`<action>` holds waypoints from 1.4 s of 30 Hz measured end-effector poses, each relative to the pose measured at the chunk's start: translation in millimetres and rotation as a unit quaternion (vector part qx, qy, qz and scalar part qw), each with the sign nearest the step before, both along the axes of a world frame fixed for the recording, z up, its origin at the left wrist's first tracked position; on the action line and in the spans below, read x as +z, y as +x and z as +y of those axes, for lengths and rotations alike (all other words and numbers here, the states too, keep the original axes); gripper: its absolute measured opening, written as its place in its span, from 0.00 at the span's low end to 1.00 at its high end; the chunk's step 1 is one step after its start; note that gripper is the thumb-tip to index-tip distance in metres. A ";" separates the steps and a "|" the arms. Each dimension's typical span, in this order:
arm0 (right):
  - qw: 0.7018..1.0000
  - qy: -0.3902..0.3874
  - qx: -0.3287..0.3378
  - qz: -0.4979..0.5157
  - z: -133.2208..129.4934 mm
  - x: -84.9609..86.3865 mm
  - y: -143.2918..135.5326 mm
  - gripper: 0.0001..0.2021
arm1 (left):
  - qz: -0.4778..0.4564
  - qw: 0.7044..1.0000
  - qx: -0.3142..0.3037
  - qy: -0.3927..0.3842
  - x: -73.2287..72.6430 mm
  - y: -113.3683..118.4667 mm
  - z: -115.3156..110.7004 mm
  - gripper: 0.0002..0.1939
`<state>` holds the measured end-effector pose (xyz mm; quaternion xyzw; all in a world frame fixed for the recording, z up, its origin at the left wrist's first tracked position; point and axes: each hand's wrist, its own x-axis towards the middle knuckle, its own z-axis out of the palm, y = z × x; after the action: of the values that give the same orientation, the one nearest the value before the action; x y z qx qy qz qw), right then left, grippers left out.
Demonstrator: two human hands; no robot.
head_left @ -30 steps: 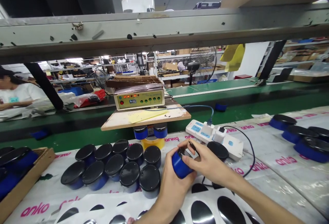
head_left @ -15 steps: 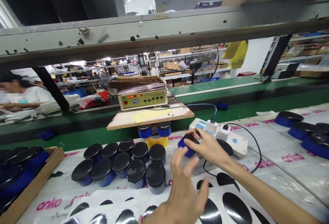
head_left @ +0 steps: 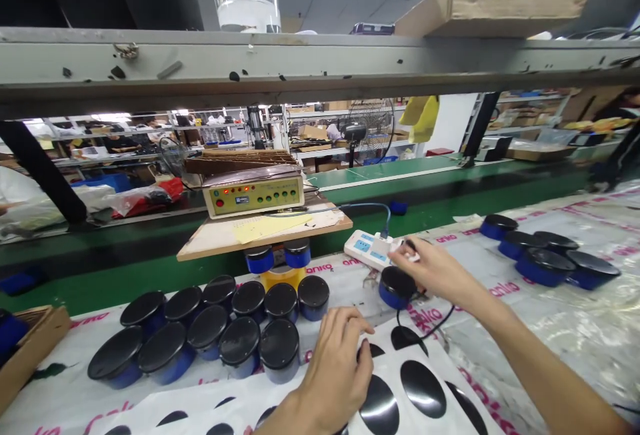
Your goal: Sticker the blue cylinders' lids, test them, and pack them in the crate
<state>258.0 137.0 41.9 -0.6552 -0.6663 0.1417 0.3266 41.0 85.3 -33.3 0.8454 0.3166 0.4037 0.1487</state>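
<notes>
My left hand [head_left: 333,365] hovers over or rests on the white sheet of black round stickers [head_left: 423,388], its fingers bent and the thumb apart, with nothing visible in it. Farther right, my right hand [head_left: 440,268] is stretched over the power strip [head_left: 364,248], fingers extended. Its fingertips are just behind a blue tub with a black lid [head_left: 397,286]; whether they touch it I cannot tell. Left of my hands, several similar blue tubs [head_left: 240,342] stand in two rows.
A control box with lit lamps [head_left: 255,194] sits on a wooden board [head_left: 265,238]. More blue tubs [head_left: 545,265] are at the right. A cardboard box [head_left: 35,355] is at the left edge. A metal shelf beam [head_left: 300,58] crosses overhead. A black cord [head_left: 440,323] runs beside the stickers.
The tub that was at my right hand now appears at the right end of the back row. My right hand has shifted to another tub. My left hand's fingers have curled downward. The view has turned right.
</notes>
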 end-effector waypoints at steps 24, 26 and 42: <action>0.857 -0.057 -0.512 -0.031 -12.7 -36.1 201.6 0.20 | -0.072 0.997 -0.003 0.014 -36.5 16.7 12.8 0.11; 0.869 -0.031 -0.494 -0.029 -18.9 -24.7 195.8 0.23 | -0.070 0.997 -0.013 -0.010 -31.5 14.7 11.3 0.11; 0.973 0.006 0.192 0.131 -43.3 17.4 -69.6 0.16 | -0.305 0.921 0.073 -0.232 40.1 4.5 5.5 0.40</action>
<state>188.4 93.7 59.3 -0.4889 -0.7316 0.2822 0.3822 45.5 90.7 6.9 0.5977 0.4011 0.5670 0.4004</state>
